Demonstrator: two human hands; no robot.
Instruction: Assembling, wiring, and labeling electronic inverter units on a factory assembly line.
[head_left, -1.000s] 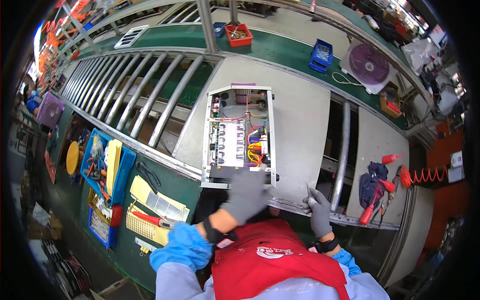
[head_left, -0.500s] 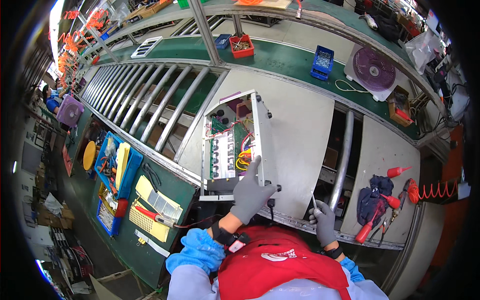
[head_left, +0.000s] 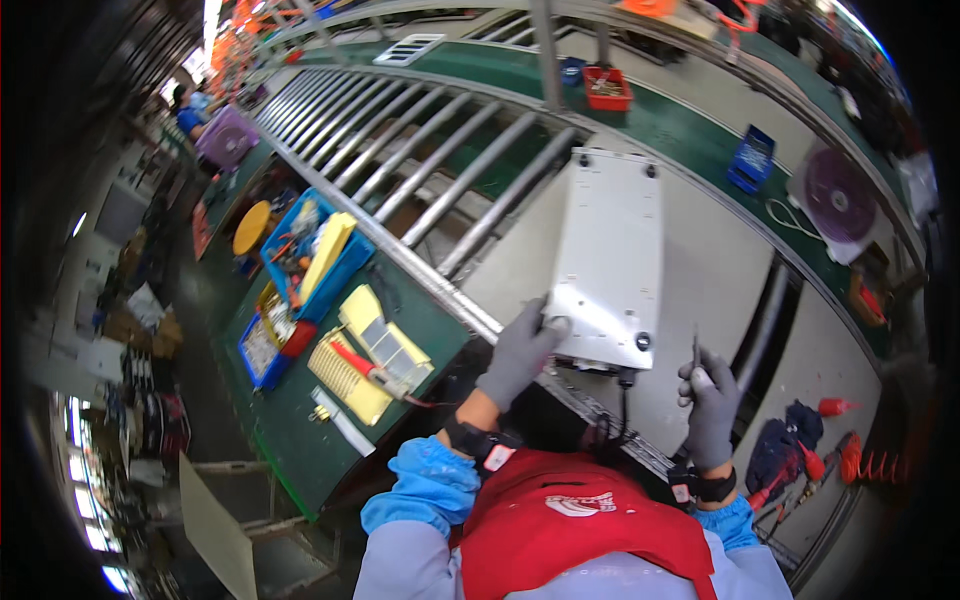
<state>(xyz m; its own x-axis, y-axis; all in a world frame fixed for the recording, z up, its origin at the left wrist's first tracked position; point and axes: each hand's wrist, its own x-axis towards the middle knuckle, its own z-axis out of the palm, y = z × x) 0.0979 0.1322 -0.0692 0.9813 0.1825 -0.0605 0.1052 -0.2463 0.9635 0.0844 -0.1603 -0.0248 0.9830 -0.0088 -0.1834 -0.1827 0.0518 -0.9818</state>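
The flat white rectangular metal casing [head_left: 612,258] lies closed side up on the pale grey conveyor plate [head_left: 705,290] in front of you, its near end toward your body and a black cable [head_left: 623,405] hanging from that near edge. Your left hand [head_left: 522,350], in a grey glove, grips the casing's near left corner, fingers curled onto its top face. Your right hand [head_left: 712,405], also gloved in grey, is apart from the casing, just off its near right corner, closed around a thin dark tool [head_left: 696,350] that points upward. To the left of the plate run bare steel rollers [head_left: 430,150], and beyond them the green bench [head_left: 300,430] carries a blue plastic bin [head_left: 318,255] of parts, yellow ribbed trays [head_left: 352,375] and a red-handled tool [head_left: 352,360]. On the far green strip sit a red tray [head_left: 607,88] and a small blue crate [head_left: 751,160], with a round purple fan [head_left: 838,198] further right. Near your right elbow lie red-handled tools [head_left: 800,465].
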